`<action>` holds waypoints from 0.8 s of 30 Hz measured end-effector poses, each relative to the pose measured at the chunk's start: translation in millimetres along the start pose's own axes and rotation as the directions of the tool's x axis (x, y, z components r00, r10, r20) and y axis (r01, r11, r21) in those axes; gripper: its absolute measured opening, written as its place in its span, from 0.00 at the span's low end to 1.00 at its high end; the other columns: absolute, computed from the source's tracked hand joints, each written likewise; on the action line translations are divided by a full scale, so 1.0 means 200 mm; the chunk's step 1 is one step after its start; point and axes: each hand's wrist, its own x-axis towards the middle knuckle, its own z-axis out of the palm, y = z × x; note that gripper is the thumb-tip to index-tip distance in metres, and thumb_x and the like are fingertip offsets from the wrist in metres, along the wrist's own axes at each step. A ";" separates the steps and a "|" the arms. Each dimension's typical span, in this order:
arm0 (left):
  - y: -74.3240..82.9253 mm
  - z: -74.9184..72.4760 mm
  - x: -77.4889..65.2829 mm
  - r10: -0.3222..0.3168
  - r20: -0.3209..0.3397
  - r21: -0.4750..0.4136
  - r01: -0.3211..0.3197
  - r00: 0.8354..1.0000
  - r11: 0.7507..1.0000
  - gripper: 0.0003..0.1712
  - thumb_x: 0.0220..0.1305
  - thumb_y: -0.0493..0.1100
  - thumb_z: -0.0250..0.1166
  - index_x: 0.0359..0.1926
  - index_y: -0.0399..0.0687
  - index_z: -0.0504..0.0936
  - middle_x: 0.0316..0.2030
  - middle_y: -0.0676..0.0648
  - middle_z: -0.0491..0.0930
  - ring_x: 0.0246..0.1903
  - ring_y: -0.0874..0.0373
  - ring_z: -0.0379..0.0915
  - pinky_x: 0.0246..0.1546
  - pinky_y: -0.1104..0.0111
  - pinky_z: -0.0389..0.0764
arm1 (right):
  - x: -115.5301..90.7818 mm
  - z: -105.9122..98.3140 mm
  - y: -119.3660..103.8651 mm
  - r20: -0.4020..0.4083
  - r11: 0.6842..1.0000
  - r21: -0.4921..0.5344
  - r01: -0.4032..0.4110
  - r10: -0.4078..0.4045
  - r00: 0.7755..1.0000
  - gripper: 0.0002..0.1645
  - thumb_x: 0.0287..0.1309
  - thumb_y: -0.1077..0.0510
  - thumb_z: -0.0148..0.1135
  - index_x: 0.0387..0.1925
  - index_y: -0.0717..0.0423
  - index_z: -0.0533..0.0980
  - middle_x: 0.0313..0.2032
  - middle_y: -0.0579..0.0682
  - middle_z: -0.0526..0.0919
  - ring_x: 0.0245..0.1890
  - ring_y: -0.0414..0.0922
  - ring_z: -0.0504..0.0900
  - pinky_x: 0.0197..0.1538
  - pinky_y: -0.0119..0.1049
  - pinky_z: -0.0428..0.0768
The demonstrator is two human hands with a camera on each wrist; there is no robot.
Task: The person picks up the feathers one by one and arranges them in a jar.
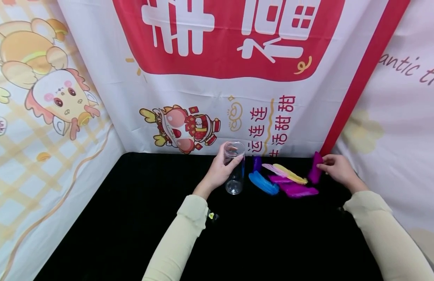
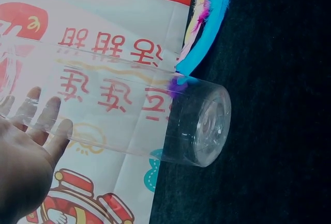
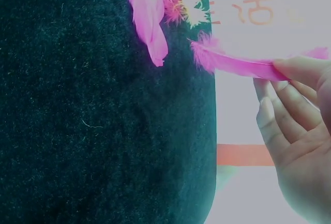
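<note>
My left hand (image 1: 217, 171) grips a clear plastic jar (image 1: 234, 183) near its open mouth, thumb on one side and fingers round the other. In the left wrist view, the see-through jar (image 2: 129, 105) shows its round base pointing right. My right hand (image 1: 337, 169) pinches a magenta feather (image 1: 315, 166) between thumb and fingertips, and its fluffy end points away from the hand in the right wrist view. Between the hands lie a blue feather (image 1: 263, 183), a yellow feather (image 1: 290, 173), a pale pink feather (image 1: 271, 169), magenta feathers (image 1: 299, 190) and a dark purple feather (image 1: 257, 163).
A black cloth (image 1: 255, 238) covers the table. Behind its far edge hangs a white and red printed banner (image 1: 220, 88). Patterned cloths stand at both sides, the right one (image 1: 388, 128) close to my right hand.
</note>
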 end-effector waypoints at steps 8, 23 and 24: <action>0.00 0.00 0.00 -0.009 0.004 0.003 0.009 1.000 1.000 0.34 0.75 0.51 0.62 0.72 0.45 0.59 0.63 0.43 0.74 0.61 0.50 0.73 0.68 0.53 0.69 | -0.02 0.00 0.00 -0.036 0.998 0.068 0.001 0.002 0.999 0.16 0.66 0.61 0.68 0.45 0.72 0.77 0.36 0.67 0.87 0.25 0.42 0.87 0.32 0.25 0.77; 0.00 0.00 0.01 -0.018 0.012 -0.016 0.019 1.000 1.000 0.34 0.76 0.52 0.61 0.72 0.45 0.58 0.63 0.42 0.73 0.63 0.44 0.71 0.69 0.50 0.68 | -0.03 0.00 -0.01 -0.060 0.990 0.139 -0.038 0.046 0.997 0.22 0.66 0.60 0.68 0.51 0.76 0.74 0.41 0.68 0.87 0.27 0.35 0.86 0.33 0.22 0.78; 0.00 0.00 0.01 -0.019 0.013 -0.015 0.019 1.000 1.000 0.34 0.76 0.51 0.61 0.72 0.44 0.58 0.63 0.42 0.73 0.63 0.43 0.71 0.69 0.50 0.68 | -0.03 0.00 -0.02 -0.060 0.989 0.142 -0.041 0.050 0.997 0.23 0.67 0.59 0.68 0.51 0.76 0.74 0.42 0.68 0.87 0.27 0.35 0.86 0.33 0.22 0.78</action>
